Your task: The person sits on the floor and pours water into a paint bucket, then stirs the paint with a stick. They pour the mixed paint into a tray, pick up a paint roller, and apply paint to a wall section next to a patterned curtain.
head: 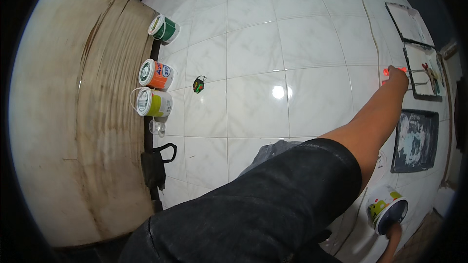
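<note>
At the upper right, my left hand (397,76) is closed around orange-red handles with metal wire frames, which look like paint roller frames. The wires reach over a paint tray (423,91) holding a few small red, tan and green tools (431,76) that I cannot make out. At the lower right, my right hand (394,231) is at the rim of a tilted plastic paint bucket (380,204) with a dark inside; its fingers are partly hidden within. Between the hands lies a dark paint tray (416,140) smeared with pale paint.
Another tray (409,23) lies at the top right, near a cable (369,25) on the tiled floor. Left are green (169,30), orange (162,75) and yellow-green (159,104) paint buckets, a clear cup (158,127), a black bag (153,170) and a tape measure (199,84).
</note>
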Demonstrator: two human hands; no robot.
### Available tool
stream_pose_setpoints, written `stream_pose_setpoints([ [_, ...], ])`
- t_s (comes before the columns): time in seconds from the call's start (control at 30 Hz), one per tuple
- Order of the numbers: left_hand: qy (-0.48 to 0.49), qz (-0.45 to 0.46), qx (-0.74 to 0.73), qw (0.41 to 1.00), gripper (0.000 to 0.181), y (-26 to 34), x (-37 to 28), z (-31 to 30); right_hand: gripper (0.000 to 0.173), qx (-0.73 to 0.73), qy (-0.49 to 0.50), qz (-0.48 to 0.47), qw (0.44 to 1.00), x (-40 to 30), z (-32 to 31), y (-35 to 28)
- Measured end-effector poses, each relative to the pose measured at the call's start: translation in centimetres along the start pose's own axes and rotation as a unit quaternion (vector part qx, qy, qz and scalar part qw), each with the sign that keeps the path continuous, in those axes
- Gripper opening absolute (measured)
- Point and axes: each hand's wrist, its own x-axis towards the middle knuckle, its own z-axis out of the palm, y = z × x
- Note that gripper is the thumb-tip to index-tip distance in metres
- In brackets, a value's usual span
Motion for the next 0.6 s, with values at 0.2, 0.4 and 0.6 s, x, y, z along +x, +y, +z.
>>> stream_pose_setpoints([
  [0.2,0.040,0.077,-0.011,0.996,0.051,6.7,-5.2,-5.2,0.026,0.092,0.014,0.135,0.987,-5.2,-10.1,-6.3],
  [0.4,0.057,0.109,-0.001,0.992,0.060,7.9,-5.9,-4.9,0.031,-0.058,-0.125,0.071,0.988,-4.3,-1.0,0.6],
  [0.6,0.035,0.054,-0.034,0.997,0.047,7.2,-3.3,-3.1,0.030,0.173,0.126,0.161,0.964,-3.8,-8.8,-4.5],
])
